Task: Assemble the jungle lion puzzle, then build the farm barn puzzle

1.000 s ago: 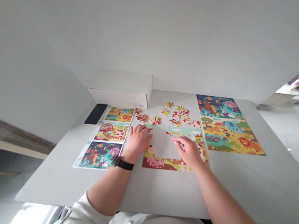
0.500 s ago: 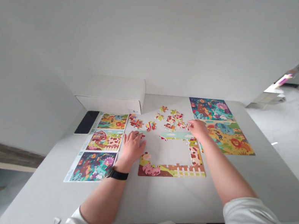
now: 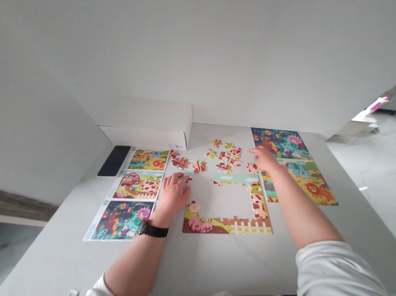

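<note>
My left hand (image 3: 173,193) rests flat on the white table (image 3: 231,261), fingers spread, at the left edge of a partly built puzzle frame (image 3: 227,223) showing a pig and a white fence. A black watch is on that wrist. My right hand (image 3: 263,157) reaches far over the table, fingers stretched toward the loose puzzle pieces (image 3: 225,155) scattered beyond the frame. One loose piece (image 3: 251,167) lies just under it. I see nothing held in either hand.
A finished animal puzzle (image 3: 292,164) lies at the far right. A sheet of three reference pictures (image 3: 133,187) lies left of my left hand, with a black phone (image 3: 114,160) beside it. A white box (image 3: 149,121) stands against the wall.
My right hand moved from the frame's top edge out to the loose pieces, then slightly farther back. The left hand stayed in place. The view shifted a little.
</note>
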Demonstrator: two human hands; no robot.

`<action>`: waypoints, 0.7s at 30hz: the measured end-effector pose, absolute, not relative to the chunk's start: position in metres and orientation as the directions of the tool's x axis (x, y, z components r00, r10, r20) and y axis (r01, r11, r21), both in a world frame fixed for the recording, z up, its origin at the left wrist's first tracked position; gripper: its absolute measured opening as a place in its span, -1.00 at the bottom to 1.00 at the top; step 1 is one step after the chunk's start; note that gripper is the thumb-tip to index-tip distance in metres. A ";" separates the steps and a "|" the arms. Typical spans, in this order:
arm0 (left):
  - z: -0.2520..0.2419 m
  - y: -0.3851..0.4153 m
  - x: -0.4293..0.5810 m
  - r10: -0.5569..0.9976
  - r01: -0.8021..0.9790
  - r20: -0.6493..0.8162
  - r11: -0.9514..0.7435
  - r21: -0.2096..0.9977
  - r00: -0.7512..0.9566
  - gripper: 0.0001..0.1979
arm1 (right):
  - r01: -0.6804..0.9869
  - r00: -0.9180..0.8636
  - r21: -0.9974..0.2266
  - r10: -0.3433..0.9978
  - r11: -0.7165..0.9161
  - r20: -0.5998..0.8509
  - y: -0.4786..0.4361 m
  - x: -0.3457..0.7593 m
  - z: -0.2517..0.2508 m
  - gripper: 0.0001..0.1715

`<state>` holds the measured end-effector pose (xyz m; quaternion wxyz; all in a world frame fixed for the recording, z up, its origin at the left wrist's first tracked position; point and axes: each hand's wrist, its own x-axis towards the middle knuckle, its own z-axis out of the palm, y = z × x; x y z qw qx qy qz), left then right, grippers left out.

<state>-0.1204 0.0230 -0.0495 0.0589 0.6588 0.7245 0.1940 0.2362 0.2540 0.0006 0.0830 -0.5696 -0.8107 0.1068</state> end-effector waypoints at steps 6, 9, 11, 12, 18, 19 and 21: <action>-0.050 0.024 -0.122 0.979 0.937 0.176 0.040 0.346 -0.106 -0.56 | 0.913 -0.353 -0.246 0.932 0.325 -0.079 0.251 0.264 -0.004 -0.50; -0.051 0.024 -0.122 0.976 0.938 0.186 0.041 0.345 -0.111 -0.57 | 0.921 -0.357 -0.206 0.928 0.330 -0.107 0.243 0.262 -0.011 -0.50; -0.052 0.024 -0.122 0.974 0.936 0.194 0.040 0.351 -0.115 -0.57 | 0.926 -0.348 -0.189 0.934 0.328 -0.082 0.240 0.256 -0.014 -0.56; -0.053 0.024 -0.123 0.974 0.934 0.196 0.039 0.356 -0.116 -0.57 | 0.927 -0.341 -0.187 0.938 0.325 -0.062 0.240 0.253 -0.014 -0.57; -0.055 0.025 -0.125 0.973 0.933 0.197 0.039 0.359 -0.117 -0.57 | 0.920 -0.324 -0.215 0.945 0.326 0.047 0.248 0.220 -0.008 -0.54; -0.055 0.025 -0.125 0.974 0.933 0.197 0.039 0.357 -0.116 -0.57 | 0.912 -0.344 -0.221 0.938 0.345 0.047 0.249 0.213 -0.007 -0.53; -0.055 0.025 -0.125 0.974 0.935 0.197 0.034 0.353 -0.110 -0.57 | 0.900 -0.382 -0.217 0.924 0.378 0.025 0.253 0.199 -0.006 -0.47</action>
